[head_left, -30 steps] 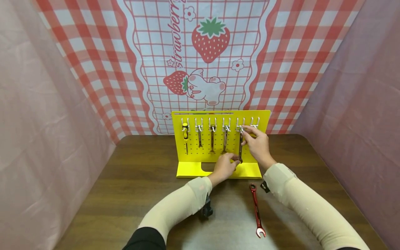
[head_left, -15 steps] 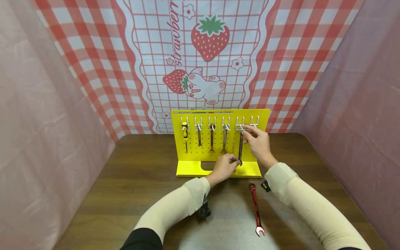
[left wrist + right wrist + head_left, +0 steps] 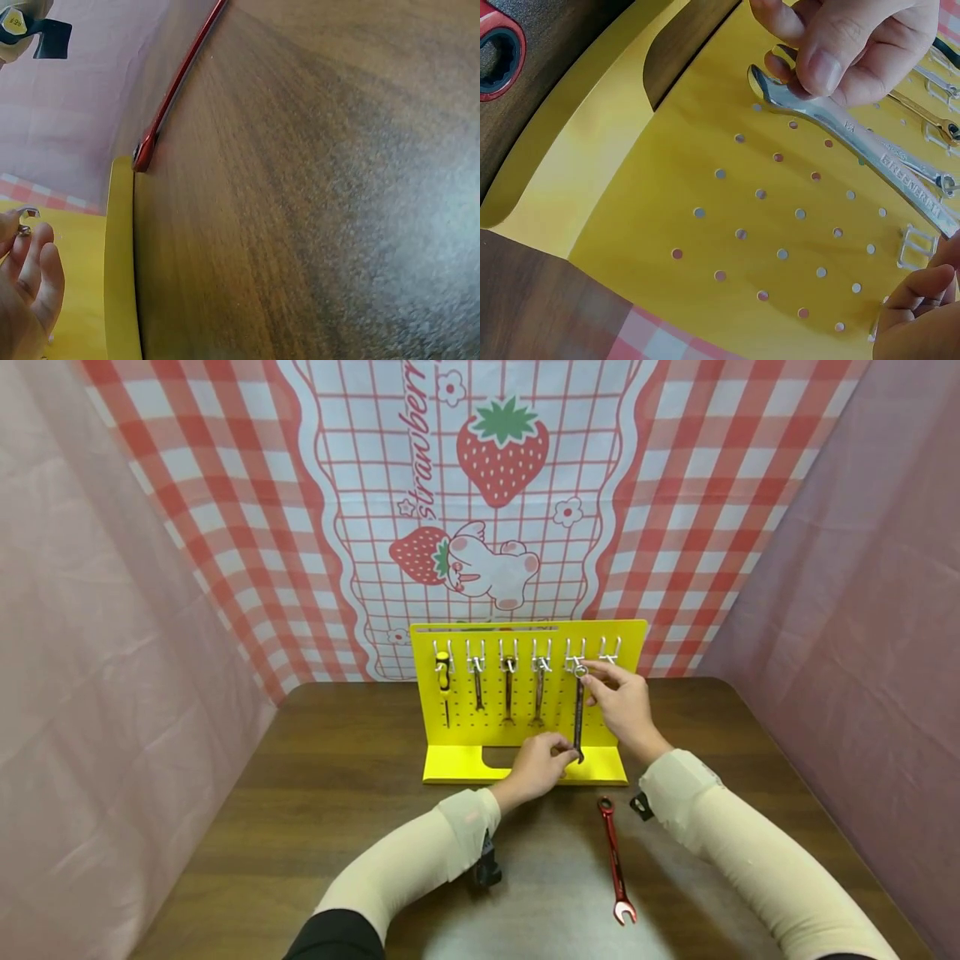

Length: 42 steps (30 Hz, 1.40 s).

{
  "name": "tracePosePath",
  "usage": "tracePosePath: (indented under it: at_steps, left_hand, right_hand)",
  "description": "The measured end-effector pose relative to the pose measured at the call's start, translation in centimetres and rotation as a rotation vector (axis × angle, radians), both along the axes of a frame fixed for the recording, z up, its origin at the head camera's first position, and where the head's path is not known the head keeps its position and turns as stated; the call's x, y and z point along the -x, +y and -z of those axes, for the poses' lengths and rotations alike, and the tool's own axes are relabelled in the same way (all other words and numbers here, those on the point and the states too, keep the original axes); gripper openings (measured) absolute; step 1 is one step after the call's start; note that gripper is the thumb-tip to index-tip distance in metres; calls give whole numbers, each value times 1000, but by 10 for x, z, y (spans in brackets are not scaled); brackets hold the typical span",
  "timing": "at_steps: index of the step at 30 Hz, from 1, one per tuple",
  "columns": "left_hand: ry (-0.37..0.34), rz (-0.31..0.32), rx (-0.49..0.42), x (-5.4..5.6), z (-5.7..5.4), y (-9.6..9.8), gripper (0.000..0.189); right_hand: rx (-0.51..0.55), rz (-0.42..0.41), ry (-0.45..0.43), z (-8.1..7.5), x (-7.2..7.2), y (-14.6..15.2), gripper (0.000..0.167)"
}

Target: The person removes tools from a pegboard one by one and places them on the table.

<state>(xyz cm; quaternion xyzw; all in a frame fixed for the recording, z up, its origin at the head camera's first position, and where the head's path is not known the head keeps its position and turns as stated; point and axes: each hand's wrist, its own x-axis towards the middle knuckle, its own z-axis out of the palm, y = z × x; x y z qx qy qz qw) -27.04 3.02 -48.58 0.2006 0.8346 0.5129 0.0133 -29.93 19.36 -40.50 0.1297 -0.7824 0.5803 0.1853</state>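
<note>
A silver combination wrench (image 3: 578, 714) is held upright in front of the yellow pegboard (image 3: 457, 727). My left hand (image 3: 538, 766) pinches its lower, open-jawed end, and the right wrist view shows that thumb on the wrench (image 3: 855, 139) just behind the jaw. With thumb and fingertips my right hand (image 3: 624, 706) holds the ring end, close in front of the fifth hook (image 3: 575, 658). In the left wrist view the left hand (image 3: 30, 289) shows with the jaw tip above its fingers. A red ratchet wrench (image 3: 613, 864) lies on the table below the board.
A yellow-handled screwdriver (image 3: 443, 675) and several wrenches, such as the one on the third hook (image 3: 509, 689), hang from the board's left hooks. The rightmost hook (image 3: 610, 652) is bare. Behind the brown wooden table (image 3: 322, 752) hangs a red checked cloth (image 3: 255, 518).
The silver wrench has come slightly down and toward me, its ring end now in front of the hook. Both hands keep hold and move with it. The red wrench stays put.
</note>
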Motion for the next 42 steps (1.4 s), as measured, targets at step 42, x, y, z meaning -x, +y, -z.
tracePosePath:
  at_steps: [42]
  left_hand:
    - [-105, 167, -74, -61, -6, -4, 12]
  right_hand:
    - [-77, -95, -249, -9, -36, 25, 31]
